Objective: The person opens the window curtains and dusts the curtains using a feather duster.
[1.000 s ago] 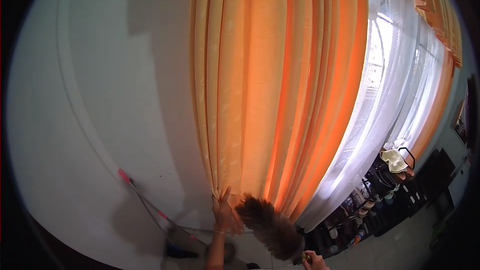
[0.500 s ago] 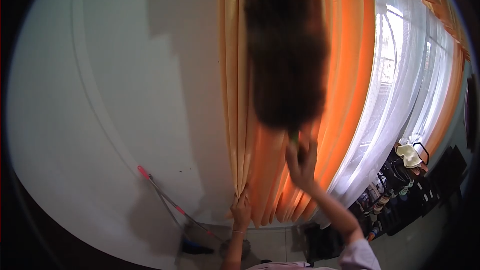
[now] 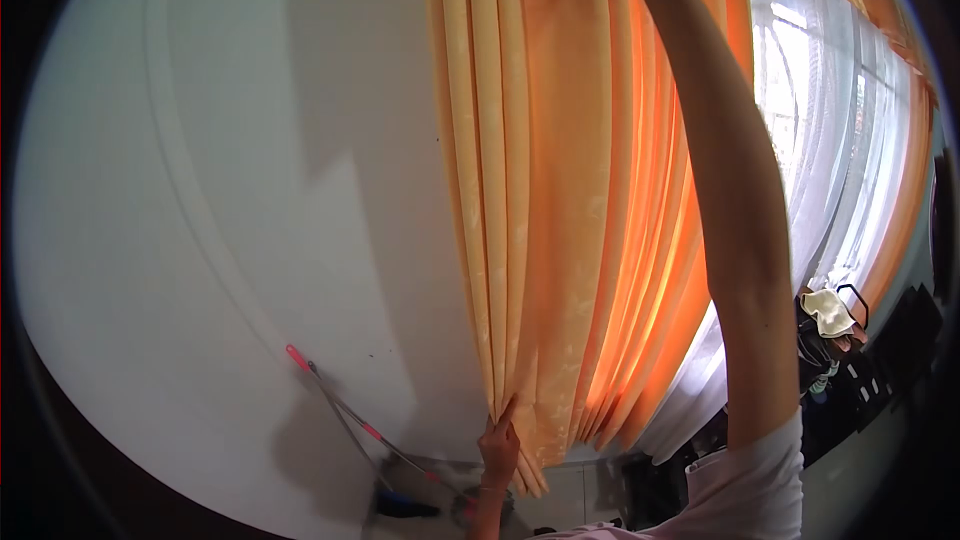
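An orange curtain (image 3: 567, 200) hangs in long folds in the middle of the head view. My left hand (image 3: 498, 452) is closed around its gathered edge near the bottom hem, the cloth bunched at the fingers. My right arm (image 3: 742, 240) stretches upward in front of the curtain. Its hand is cut off by the top edge, so neither the fingers nor anything in them shows.
Left of the curtain is a pale wall (image 3: 230, 160). A broom and dustpan (image 3: 372, 430) with long handles lean against it. On the right are a sheer white curtain (image 3: 840, 170) over a window and a dark shelf (image 3: 850, 380) with a cream cloth (image 3: 829, 312).
My right hand has risen out of the top of the view, taking the dark, fluffy duster with it. My left hand, still on the curtain, appears slightly lower and further right.
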{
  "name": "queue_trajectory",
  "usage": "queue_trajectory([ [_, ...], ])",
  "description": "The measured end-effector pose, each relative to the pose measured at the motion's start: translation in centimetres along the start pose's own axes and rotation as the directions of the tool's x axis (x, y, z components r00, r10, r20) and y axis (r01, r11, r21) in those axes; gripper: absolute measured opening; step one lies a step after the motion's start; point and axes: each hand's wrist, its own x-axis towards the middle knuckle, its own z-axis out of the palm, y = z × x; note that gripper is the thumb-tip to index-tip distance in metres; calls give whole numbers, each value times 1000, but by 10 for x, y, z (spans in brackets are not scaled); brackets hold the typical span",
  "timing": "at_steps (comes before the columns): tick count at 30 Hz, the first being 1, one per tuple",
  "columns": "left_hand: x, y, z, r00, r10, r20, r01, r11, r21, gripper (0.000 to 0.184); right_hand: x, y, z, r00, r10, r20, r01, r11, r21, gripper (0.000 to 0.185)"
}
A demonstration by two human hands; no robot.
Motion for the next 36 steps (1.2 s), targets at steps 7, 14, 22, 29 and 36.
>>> queue_trajectory([
  [7,9,-16,3,999,-6,-49,1,995,-100,49,-333,61,38,999,37,-11,-37,998,44,33],
  [14,15,-30,1,994,-99,-45,100,995,24,52,-788,60,-20,424,367,828,-472,870,-144,42],
  [22,28,-42,-18,983,-180,-42,180,984,4,51,-891,102,-142,-118,548,828,-331,765,-553,40],
  [29,25,-46,-19,990,-104,-95,99,994,-52,52,-797,61,-147,573,392,720,-421,894,-153,31],
  [36,20,-29,-15,988,-153,13,153,986,-65,57,-877,82,-97,81,474,877,-389,825,-410,29],
])
